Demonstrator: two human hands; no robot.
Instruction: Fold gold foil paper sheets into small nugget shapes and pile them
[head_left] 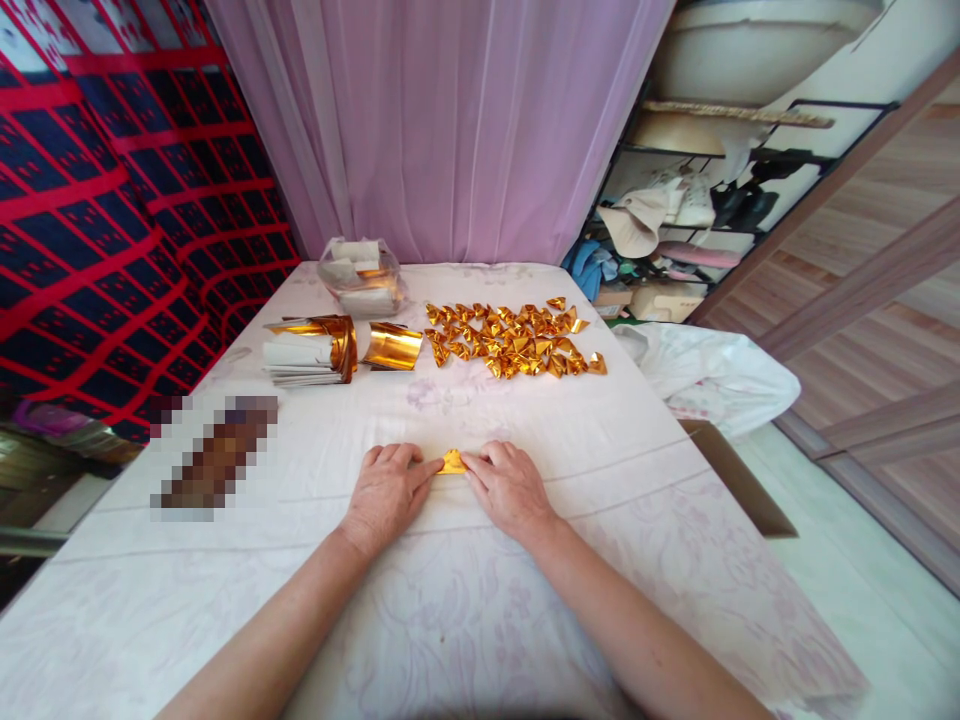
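A small piece of gold foil paper [452, 462] lies on the white patterned tablecloth [465, 600] between my two hands. My left hand [386, 492] presses its left end with the fingertips, and my right hand [506, 487] presses its right end. Most of the paper is hidden under the fingers. Farther back lies a pile of several folded gold foil pieces [514, 340]. To its left are a curled gold foil sheet [392, 346] and a stack of white-backed foil sheets [307, 352].
A clear plastic bag of paper [362, 277] sits at the back of the table before a pink curtain [442, 120]. A blurred dark object [214, 460] lies at left. A white plastic bag [712, 375] and cluttered shelves [697, 210] stand to the right.
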